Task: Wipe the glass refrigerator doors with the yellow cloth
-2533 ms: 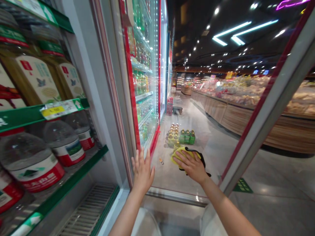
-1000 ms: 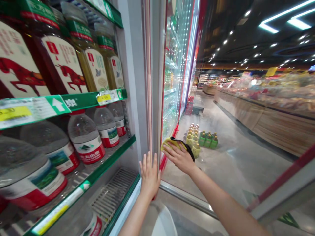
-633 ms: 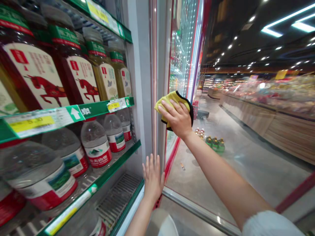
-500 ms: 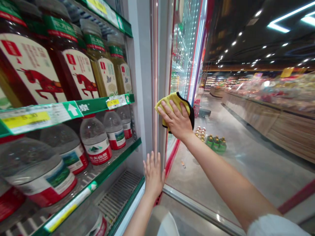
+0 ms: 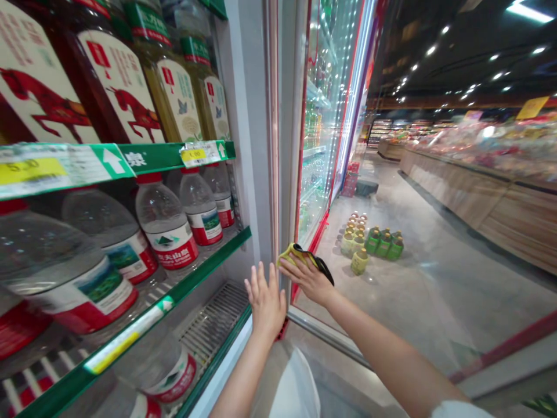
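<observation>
Fingers of the right hand [image 5: 307,281] clamp one black-edged yellow cloth [image 5: 292,254], its long axis slanting down rightward, against the glass door [image 5: 326,128]. The left hand [image 5: 264,305], five fingers spread apart, sits just left of that door, perhaps touching it.

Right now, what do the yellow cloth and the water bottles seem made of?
The yellow cloth looks like soft microfibre, matte, folding loosely under the right hand, with a black edge. The water bottles look like clear, glossy plastic: the water shows through their walls.
</observation>
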Demonstrator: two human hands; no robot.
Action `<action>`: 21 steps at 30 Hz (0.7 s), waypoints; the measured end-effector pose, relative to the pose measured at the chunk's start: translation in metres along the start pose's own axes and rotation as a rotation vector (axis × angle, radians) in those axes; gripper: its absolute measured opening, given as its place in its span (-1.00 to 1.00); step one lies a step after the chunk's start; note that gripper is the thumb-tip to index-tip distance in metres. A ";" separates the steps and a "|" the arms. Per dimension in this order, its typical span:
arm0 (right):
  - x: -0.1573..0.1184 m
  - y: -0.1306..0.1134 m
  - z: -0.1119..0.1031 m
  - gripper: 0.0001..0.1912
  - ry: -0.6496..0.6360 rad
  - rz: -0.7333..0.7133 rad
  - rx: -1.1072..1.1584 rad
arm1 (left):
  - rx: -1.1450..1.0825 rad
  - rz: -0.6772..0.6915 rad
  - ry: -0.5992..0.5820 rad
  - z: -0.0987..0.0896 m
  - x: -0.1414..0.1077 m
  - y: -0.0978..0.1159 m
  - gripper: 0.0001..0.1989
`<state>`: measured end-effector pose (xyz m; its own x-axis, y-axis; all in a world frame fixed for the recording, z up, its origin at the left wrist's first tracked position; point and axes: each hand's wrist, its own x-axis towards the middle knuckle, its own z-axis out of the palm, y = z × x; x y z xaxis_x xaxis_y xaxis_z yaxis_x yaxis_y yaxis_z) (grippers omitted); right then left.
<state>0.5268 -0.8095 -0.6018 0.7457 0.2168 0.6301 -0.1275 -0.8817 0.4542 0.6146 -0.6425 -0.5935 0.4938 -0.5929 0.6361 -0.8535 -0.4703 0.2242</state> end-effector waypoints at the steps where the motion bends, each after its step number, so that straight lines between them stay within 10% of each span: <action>1: -0.011 0.000 -0.001 -0.33 -0.004 -0.068 0.002 | -0.004 0.009 -0.003 -0.001 0.000 -0.002 -0.33; 4: -0.020 0.017 -0.022 -0.52 -0.001 -0.158 -0.030 | -0.007 0.023 -0.005 -0.005 0.001 -0.005 -0.34; 9: 0.025 0.051 -0.065 -0.54 0.080 0.205 -0.139 | -0.009 0.002 -0.027 -0.003 -0.001 -0.001 -0.39; 13: 0.021 0.021 -0.039 -0.54 0.115 0.268 -0.170 | -0.018 0.011 -0.014 0.004 -0.010 0.010 -0.38; 17: -0.037 -0.016 -0.005 -0.64 0.101 -0.005 -0.085 | -0.028 0.056 -0.027 0.009 -0.017 0.013 -0.38; 21: -0.049 0.007 -0.030 -0.63 0.079 -0.046 -0.066 | -0.033 0.050 -0.036 0.009 -0.013 0.008 -0.38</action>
<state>0.4699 -0.8137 -0.6110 0.6978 0.2910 0.6545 -0.1395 -0.8410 0.5227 0.6031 -0.6443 -0.6066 0.4556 -0.6383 0.6205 -0.8819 -0.4183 0.2173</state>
